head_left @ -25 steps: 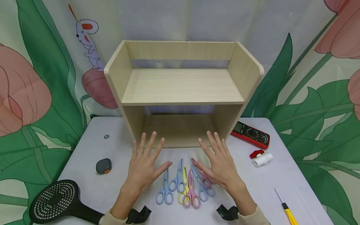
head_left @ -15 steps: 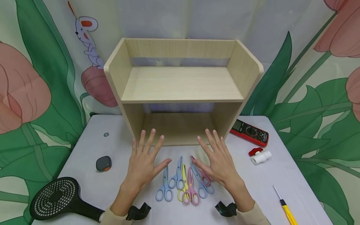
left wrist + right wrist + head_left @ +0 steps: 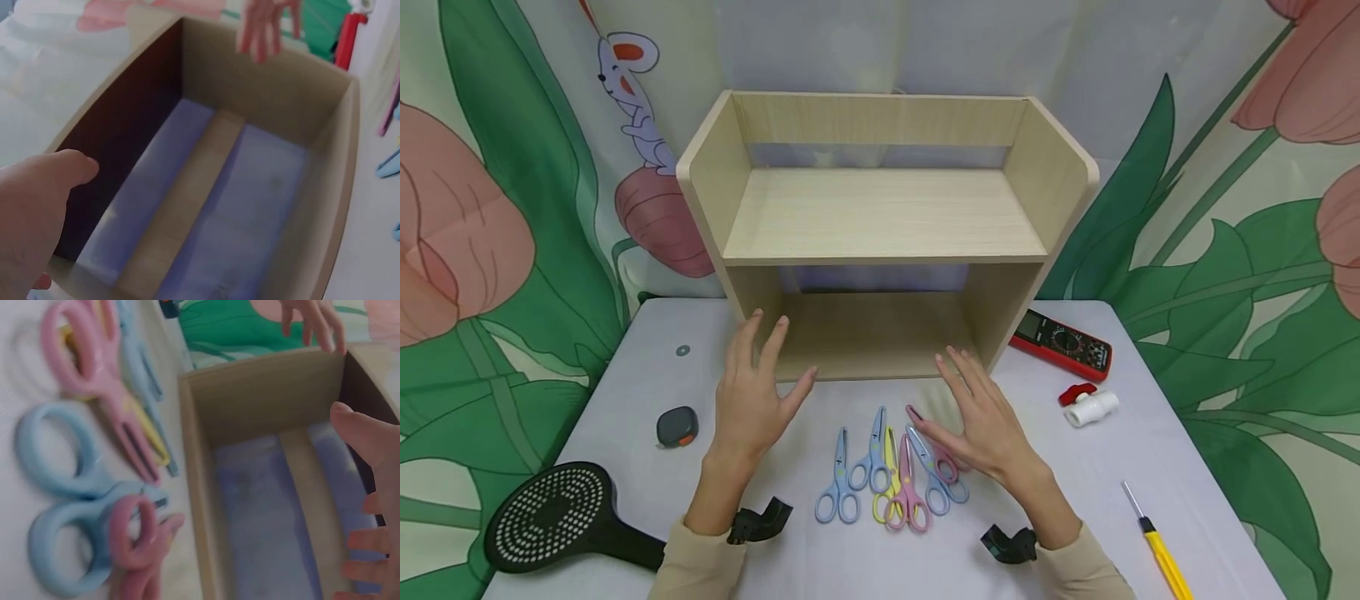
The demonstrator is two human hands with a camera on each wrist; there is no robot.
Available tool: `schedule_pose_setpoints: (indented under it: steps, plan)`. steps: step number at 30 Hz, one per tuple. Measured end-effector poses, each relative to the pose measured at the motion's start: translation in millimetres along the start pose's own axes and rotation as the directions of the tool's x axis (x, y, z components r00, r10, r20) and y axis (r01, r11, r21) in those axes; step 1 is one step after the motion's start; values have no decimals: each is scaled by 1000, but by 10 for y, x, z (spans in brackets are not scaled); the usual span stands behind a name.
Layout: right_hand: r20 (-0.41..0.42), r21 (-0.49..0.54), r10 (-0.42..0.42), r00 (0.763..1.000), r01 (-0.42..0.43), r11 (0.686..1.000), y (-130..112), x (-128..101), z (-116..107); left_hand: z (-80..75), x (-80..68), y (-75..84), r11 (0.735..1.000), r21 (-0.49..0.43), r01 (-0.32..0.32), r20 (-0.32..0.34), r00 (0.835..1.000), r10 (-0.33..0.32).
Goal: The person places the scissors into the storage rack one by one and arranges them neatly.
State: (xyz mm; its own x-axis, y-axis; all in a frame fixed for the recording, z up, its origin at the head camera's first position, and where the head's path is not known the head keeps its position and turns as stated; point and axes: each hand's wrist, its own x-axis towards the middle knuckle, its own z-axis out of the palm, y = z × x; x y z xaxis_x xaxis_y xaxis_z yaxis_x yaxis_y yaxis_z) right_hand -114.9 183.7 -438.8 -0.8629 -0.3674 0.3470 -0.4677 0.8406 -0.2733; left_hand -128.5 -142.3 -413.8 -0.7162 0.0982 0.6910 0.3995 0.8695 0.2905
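While both hands hover with nothing held, the head view shows the left hand (image 3: 752, 400) raised with fingers spread wide at the front left corner of the pale wooden two-tier shelf unit (image 3: 883, 217). The right hand (image 3: 985, 421) lies flat with fingers spread, just above the row of small pastel plastic scissors (image 3: 891, 479), which sit at the 6 o'clock side of the shelf on the white table (image 3: 647, 367). At 3 o'clock lie a red multimeter (image 3: 1062, 343) and a white pipe valve with red handle (image 3: 1088, 405); at 9 o'clock, a small dark tape measure (image 3: 677, 426).

From the left wrist view, the shelf's lower bay (image 3: 206, 206) stands open, the left thumb near its wall.

From the right wrist view, the scissors (image 3: 94, 456) lie almost touching the shelf's front edge (image 3: 197, 487), right fingertips (image 3: 359, 540) over the bay.

Judged risk: the overlapping scissors could scatter or snag if swept carelessly; the yellow-handled screwdriver (image 3: 1161, 550) lies near the table's edge. Open room lies inside both tiers and on the table's left.
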Motion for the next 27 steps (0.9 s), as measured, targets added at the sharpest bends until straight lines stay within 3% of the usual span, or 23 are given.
schedule_pose_setpoints:
  steps: [5,10,17,20,27]
  plan:
    - [51,50,7,999,-10,999,97,-67,45,23,61,-121,994,-74,77,-84,993,-83]
    - [159,63,54,986,-65,996,199,-185,93,79,72,-246,960,-202,192,-131,966,-221]
    - [281,65,82,956,-105,992,305,-372,178,146,83,-352,918,-273,289,-80,944,-321]
    - [310,58,63,949,-85,995,338,-433,217,187,85,-395,900,-291,324,-39,936,-350]
    - [347,50,12,938,-31,998,381,-505,287,257,68,-471,885,-317,342,-16,931,-366]
